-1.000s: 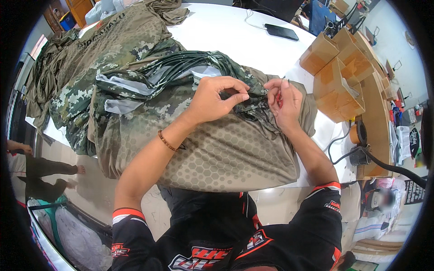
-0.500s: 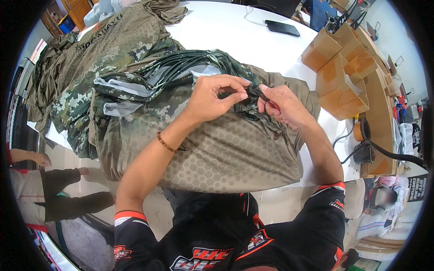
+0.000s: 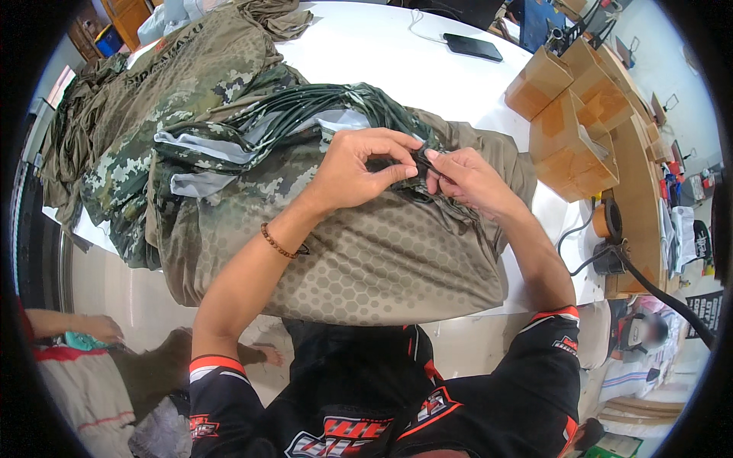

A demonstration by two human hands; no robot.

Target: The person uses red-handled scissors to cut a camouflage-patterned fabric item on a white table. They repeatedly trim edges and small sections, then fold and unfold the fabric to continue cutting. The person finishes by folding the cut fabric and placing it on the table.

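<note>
A heap of olive-brown and green camouflage garments (image 3: 382, 263) covers the near part of the table. Dark green strips of fabric (image 3: 305, 103) lie bunched along its top, with grey-white undersides showing at the left. My left hand (image 3: 359, 164) is curled over the strips, thumb and forefinger closing at the dark fabric edge. Facing it, my right hand (image 3: 472, 182) pinches the same dark fabric between thumb and bent fingers. The fingertips of both hands nearly meet. Whatever lies inside my right palm is hidden. A beaded bracelet (image 3: 279, 240) circles my left wrist.
The white table (image 3: 359, 42) carries a black phone (image 3: 473, 47) with a cable at the back. Cardboard boxes (image 3: 569, 145) stand at the right, near a black cable (image 3: 664, 294) and a roll of tape (image 3: 608, 220). Another person's hand (image 3: 99, 328) shows at the lower left.
My right hand has turned and shifted slightly left, toward my left fingers; the red-handled thing in it no longer shows. The other person at the lower left has moved right.
</note>
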